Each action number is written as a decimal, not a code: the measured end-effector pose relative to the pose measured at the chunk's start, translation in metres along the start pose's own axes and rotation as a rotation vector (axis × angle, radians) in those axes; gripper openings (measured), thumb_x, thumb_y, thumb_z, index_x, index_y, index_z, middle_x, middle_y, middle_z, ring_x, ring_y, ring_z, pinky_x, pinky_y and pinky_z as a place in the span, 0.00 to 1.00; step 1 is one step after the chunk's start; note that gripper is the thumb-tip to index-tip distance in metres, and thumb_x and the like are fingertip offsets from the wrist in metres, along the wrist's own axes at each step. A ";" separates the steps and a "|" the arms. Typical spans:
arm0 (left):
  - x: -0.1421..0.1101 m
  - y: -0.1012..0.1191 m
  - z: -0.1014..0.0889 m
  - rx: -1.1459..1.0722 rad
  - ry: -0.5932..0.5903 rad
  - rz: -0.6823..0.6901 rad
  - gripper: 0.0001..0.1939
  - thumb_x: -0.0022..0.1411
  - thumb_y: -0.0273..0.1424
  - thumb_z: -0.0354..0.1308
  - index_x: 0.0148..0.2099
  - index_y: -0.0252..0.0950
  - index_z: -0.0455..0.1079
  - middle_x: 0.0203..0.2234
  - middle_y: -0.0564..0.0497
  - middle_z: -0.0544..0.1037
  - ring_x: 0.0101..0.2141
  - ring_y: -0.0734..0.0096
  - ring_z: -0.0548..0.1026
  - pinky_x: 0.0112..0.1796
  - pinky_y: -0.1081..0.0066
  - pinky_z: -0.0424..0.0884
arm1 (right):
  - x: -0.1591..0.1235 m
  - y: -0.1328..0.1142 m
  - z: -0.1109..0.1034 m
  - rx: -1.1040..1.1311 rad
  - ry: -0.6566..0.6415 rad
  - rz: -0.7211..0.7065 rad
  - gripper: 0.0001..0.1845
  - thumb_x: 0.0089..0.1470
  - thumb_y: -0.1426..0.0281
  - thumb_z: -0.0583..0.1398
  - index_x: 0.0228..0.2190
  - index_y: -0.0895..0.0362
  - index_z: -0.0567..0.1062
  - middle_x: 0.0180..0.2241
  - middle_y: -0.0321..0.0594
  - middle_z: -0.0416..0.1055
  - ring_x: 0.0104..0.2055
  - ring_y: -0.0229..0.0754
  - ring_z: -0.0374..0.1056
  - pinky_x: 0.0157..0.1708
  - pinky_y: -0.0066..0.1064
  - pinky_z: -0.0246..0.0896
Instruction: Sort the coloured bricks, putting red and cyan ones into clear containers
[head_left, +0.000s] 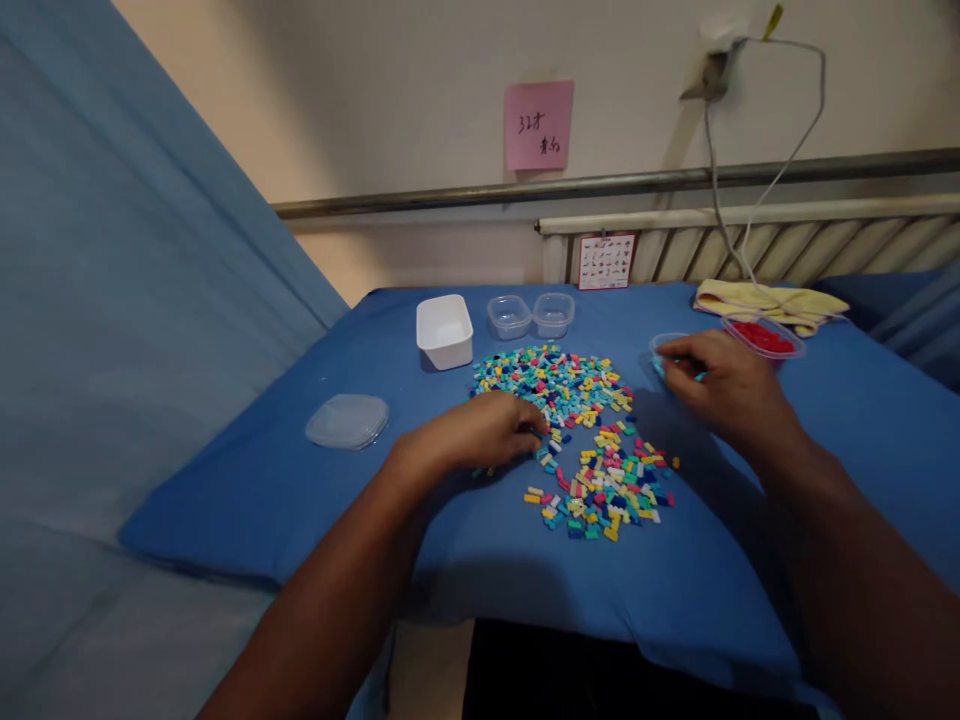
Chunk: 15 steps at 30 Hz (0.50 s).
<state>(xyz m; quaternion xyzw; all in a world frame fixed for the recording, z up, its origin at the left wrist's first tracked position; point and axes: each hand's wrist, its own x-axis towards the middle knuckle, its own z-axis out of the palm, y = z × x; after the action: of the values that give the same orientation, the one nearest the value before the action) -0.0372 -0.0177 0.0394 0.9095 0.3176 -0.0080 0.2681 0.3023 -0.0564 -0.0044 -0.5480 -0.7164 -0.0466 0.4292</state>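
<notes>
Small multicoloured building bricks (551, 385) lie in a loose heap on the blue cloth, with a second, thinner spread of bricks (615, 480) nearer to me. At the heap's front left edge is my left hand (499, 430), its fingers curled down together among the bricks. What its fingertips pinch, if anything, is hidden. My right hand (716, 375) is over a clear container (667, 340) with light blue pieces in it. Its thumb and fingers are drawn together, and I cannot make out what is between them. The hand covers much of that container.
Behind the heap stand a white tub (444, 330) and two clear containers (510, 317). Clear lids (347, 420) lie at left. A container of red pieces (765, 338) and a yellow cloth (772, 297) are at right. A cable (712, 170) hangs by the radiator (675, 245).
</notes>
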 end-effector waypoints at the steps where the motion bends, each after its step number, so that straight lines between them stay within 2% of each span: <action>1: 0.002 -0.006 -0.007 -0.044 0.075 -0.017 0.10 0.71 0.31 0.59 0.49 0.40 0.82 0.38 0.51 0.85 0.36 0.67 0.80 0.39 0.70 0.71 | 0.001 0.008 -0.005 -0.034 0.034 0.025 0.12 0.62 0.68 0.61 0.43 0.54 0.83 0.38 0.48 0.80 0.36 0.51 0.75 0.42 0.44 0.71; 4: 0.008 -0.025 -0.013 -0.132 0.413 -0.049 0.11 0.73 0.34 0.58 0.47 0.36 0.81 0.39 0.49 0.85 0.39 0.67 0.80 0.42 0.69 0.73 | -0.001 0.026 -0.010 -0.108 0.050 0.057 0.12 0.63 0.67 0.61 0.43 0.54 0.84 0.37 0.51 0.80 0.36 0.53 0.75 0.42 0.46 0.71; 7: 0.012 -0.041 0.001 -0.132 0.632 -0.027 0.13 0.74 0.37 0.58 0.48 0.36 0.81 0.42 0.47 0.84 0.44 0.64 0.81 0.49 0.63 0.75 | -0.003 0.037 -0.007 -0.152 0.036 0.054 0.12 0.63 0.66 0.60 0.42 0.54 0.84 0.36 0.49 0.80 0.38 0.53 0.76 0.43 0.47 0.72; 9: 0.013 -0.045 0.014 -0.056 0.636 0.074 0.14 0.73 0.37 0.60 0.53 0.38 0.81 0.50 0.44 0.83 0.53 0.58 0.79 0.57 0.57 0.74 | -0.004 0.042 -0.004 -0.173 0.036 0.062 0.13 0.62 0.65 0.60 0.42 0.55 0.84 0.36 0.47 0.81 0.38 0.52 0.76 0.43 0.46 0.73; 11: 0.013 -0.046 0.023 0.038 0.544 0.187 0.15 0.74 0.37 0.61 0.57 0.40 0.80 0.58 0.42 0.80 0.60 0.54 0.76 0.63 0.52 0.69 | -0.005 0.045 -0.003 -0.192 0.026 0.074 0.14 0.61 0.64 0.60 0.43 0.56 0.84 0.37 0.46 0.81 0.38 0.50 0.76 0.43 0.45 0.74; 13: 0.014 -0.047 0.028 0.105 0.433 0.260 0.15 0.75 0.38 0.59 0.58 0.41 0.81 0.61 0.41 0.79 0.62 0.53 0.75 0.65 0.50 0.67 | -0.004 0.045 -0.005 -0.220 0.015 0.075 0.15 0.63 0.64 0.61 0.44 0.56 0.83 0.37 0.47 0.81 0.38 0.50 0.76 0.42 0.45 0.74; 15: 0.016 -0.048 0.030 0.128 0.377 0.282 0.14 0.77 0.37 0.58 0.56 0.40 0.82 0.59 0.41 0.80 0.60 0.54 0.77 0.63 0.51 0.69 | -0.002 0.039 -0.006 -0.237 0.029 0.049 0.14 0.64 0.64 0.61 0.45 0.57 0.83 0.39 0.48 0.81 0.40 0.52 0.77 0.45 0.48 0.75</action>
<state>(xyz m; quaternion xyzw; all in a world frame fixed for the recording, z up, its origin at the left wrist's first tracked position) -0.0474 0.0081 -0.0129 0.9454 0.2309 0.1792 0.1443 0.3376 -0.0460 -0.0178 -0.6114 -0.6860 -0.1285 0.3730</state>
